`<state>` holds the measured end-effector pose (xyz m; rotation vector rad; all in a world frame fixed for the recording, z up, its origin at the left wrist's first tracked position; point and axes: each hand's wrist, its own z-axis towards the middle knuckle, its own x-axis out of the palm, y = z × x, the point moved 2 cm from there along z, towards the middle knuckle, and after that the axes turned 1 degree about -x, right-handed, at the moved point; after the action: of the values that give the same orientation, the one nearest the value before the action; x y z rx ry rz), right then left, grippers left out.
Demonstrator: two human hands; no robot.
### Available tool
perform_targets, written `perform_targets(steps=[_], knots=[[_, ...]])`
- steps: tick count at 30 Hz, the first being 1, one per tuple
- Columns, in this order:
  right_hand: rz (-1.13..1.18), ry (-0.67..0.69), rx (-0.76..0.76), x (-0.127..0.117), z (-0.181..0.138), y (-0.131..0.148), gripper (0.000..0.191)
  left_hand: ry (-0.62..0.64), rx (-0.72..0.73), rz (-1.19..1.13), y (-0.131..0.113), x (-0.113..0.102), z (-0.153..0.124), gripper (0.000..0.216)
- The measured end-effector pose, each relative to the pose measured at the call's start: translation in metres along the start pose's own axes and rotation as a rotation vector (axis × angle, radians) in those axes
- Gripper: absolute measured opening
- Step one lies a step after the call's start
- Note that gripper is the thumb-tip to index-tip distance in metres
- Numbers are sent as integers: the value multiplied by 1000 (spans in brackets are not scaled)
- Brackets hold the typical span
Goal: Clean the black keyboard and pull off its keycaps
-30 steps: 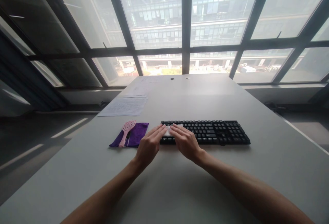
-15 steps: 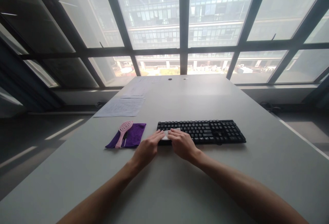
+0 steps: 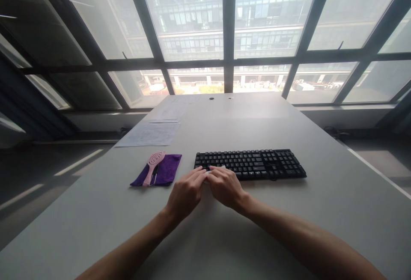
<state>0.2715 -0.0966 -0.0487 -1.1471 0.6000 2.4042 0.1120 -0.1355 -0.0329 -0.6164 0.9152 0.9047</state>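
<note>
A black keyboard (image 3: 250, 162) lies flat on the white table. At its left front corner my left hand (image 3: 186, 189) is closed, fingers bent, on a small white tissue (image 3: 224, 167). My right hand (image 3: 225, 186) grips the same tissue from the other side, its fingertips beside those of the left. Most of the tissue is hidden under my fingers; a bit shows between the hands and past the right knuckles. To the left, a pink hairbrush (image 3: 155, 160) rests on a purple cloth pouch (image 3: 170, 168), with a slim dark and metallic tool next to its handle.
Sheets of paper (image 3: 147, 134) lie along the table's left edge, beyond the pouch. Two small round fittings sit at the far end of the table (image 3: 244, 121). Large windows (image 3: 192, 14) stand behind it, and dark curtains hang at both sides.
Both hands have drawn slightly nearer to me, from over the keyboard's left keys to its front edge. The fingers are more bent, and less of the tissue shows.
</note>
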Motion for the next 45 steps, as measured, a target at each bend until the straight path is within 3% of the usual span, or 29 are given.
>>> perform_targets(steps=[5, 11, 19, 25, 30, 34, 39, 45], knots=[[-44, -116, -27, -2, 2, -9, 38, -129, 1, -17, 12, 2, 4, 42], [-84, -17, 15, 4, 1, -14, 48, -53, 16, -112, 25, 12, 7, 39], [-27, -3, 42, 5, 1, -10, 20, -44, -16, -162, 16, 7, 8, 25], [-83, -157, 20, -6, 4, -14, 28, -169, 42, -120, 22, 4, 13, 24], [-121, -42, 32, -1, 3, -20, 36, -156, 34, -40, 34, 10, 17, 24], [-111, 50, 59, 5, 2, -21, 35, -76, 31, -67, 37, 16, 16, 27], [-68, 23, 81, 1, 4, -17, 24, -13, -26, -111, 32, 14, 15, 27], [-44, -56, 83, -3, 5, -17, 27, -54, -31, -88, 32, 11, 15, 28]])
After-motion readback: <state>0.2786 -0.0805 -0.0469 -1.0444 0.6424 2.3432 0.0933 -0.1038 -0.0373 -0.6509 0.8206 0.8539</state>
